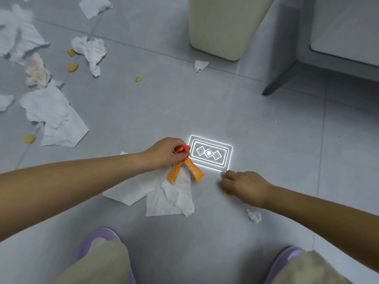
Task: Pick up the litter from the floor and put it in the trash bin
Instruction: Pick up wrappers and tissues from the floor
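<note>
Left hand point(164, 153) gripping orange sachets point(194, 173), print unreadable, right hand point(244, 186) curled over orange scrap point(225, 193), grip unclear

The trash bin point(221, 27) runs off the top edge, rim out of sight. The left hand point(166, 153) swallows the upper ends of the orange packets point(185, 171). Under the right hand point(244, 185) just an orange sliver point(225, 192) peeks out, too small to identify, with the fingertips tucked beneath. The left forearm covers part of a tissue point(127, 191).
</note>
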A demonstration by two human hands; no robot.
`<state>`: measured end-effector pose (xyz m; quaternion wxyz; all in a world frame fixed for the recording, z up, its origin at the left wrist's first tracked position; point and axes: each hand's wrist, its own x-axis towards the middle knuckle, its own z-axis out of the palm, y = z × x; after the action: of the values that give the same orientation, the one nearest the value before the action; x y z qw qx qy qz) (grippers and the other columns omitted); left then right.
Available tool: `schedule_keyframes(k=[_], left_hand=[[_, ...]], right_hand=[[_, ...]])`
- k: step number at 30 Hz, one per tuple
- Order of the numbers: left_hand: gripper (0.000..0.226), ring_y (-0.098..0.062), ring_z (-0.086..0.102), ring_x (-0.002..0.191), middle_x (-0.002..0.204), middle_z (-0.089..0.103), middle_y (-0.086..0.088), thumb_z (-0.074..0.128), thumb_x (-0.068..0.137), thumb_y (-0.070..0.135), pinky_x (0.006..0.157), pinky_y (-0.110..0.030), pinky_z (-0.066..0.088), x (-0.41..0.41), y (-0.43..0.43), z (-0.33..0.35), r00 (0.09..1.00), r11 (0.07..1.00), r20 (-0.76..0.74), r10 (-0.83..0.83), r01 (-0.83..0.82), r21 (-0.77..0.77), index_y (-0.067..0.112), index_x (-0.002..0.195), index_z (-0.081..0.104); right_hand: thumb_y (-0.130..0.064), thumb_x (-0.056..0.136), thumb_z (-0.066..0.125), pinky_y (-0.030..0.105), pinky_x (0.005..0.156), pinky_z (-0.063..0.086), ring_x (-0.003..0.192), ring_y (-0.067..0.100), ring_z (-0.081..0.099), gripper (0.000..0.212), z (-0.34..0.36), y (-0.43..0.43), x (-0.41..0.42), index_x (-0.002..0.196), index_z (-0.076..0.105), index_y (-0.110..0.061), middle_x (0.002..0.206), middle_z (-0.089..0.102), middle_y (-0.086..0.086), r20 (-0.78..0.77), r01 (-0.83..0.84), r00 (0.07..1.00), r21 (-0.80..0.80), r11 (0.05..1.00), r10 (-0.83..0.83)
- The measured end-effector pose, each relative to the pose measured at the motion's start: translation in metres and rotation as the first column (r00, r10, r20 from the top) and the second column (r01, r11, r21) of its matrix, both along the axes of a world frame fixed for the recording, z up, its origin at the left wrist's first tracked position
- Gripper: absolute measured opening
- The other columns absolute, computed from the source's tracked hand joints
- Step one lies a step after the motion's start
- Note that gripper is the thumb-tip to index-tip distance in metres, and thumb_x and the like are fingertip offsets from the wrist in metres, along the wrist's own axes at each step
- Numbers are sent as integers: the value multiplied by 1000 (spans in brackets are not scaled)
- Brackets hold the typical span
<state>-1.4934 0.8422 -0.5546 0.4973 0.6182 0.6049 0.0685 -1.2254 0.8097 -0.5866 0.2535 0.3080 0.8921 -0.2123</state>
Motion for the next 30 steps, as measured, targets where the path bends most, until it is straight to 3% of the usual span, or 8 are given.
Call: schedule_keyframes(k=[4,9,16,20,22,24,27,30], left_hand=[[19,-17,58,76,97,68,-14,59,86,15,78,-37,51,0,-2,-1,1000,1000,25,-9,10,-16,6,102,64],[23,-21,61,78,93,65,-11,62,85,14,73,-34,53,11,-5,2,996,998,92,-10,15,-54,8,107,64],[22,-21,62,74,85,63,-16,62,85,10,66,-26,56,16,-1,7,965,985,237,115,-78,-157,-1,104,63],[15,-3,61,56,70,62,-3,66,82,11,59,-15,51,17,-4,5,982,994,176,66,-49,-98,0,93,65],[12,-3,60,56,68,62,-1,67,82,14,61,-17,48,12,-2,3,992,997,118,43,-35,-65,3,89,65],[13,-12,56,62,68,60,-1,67,81,16,61,-22,45,1,5,1,997,997,42,67,-65,-39,4,88,65],[14,-11,52,62,70,59,-1,68,81,15,62,-18,41,-17,13,-1,992,993,-24,121,-121,9,4,89,65],[17,-13,53,61,71,60,-6,67,81,13,65,-24,45,-31,19,0,985,984,-8,174,-173,33,-1,91,65]], right_hand=[[-33,94,44,32,64,42,85,24,57,19,6,8,-8,97,52,-16,101,56,2,-98,242,964,-56,969,-247],[-16,80,64,25,66,46,67,16,58,19,33,26,-52,68,54,-25,70,62,-4,-306,619,593,-419,664,-745],[-6,76,70,30,64,52,64,19,64,20,36,38,-71,68,59,-20,63,62,-1,-270,658,306,-633,408,-913],[-10,78,69,19,61,49,58,6,61,11,37,40,-65,71,65,-18,64,65,-3,-256,599,395,-656,459,-882],[-18,80,65,21,62,49,61,8,60,10,39,43,-46,70,66,-16,68,67,-1,-207,583,646,-488,649,-735],[-28,77,62,28,71,49,77,18,62,12,39,38,-19,80,67,-16,83,70,0,31,383,921,-258,887,-388],[-41,73,64,32,82,46,104,25,59,41,32,6,18,110,55,-27,115,61,-2,315,84,949,-245,966,-3],[-30,85,51,40,79,45,103,35,56,55,19,-29,34,135,28,-25,131,41,9,291,-154,927,-286,946,238]])
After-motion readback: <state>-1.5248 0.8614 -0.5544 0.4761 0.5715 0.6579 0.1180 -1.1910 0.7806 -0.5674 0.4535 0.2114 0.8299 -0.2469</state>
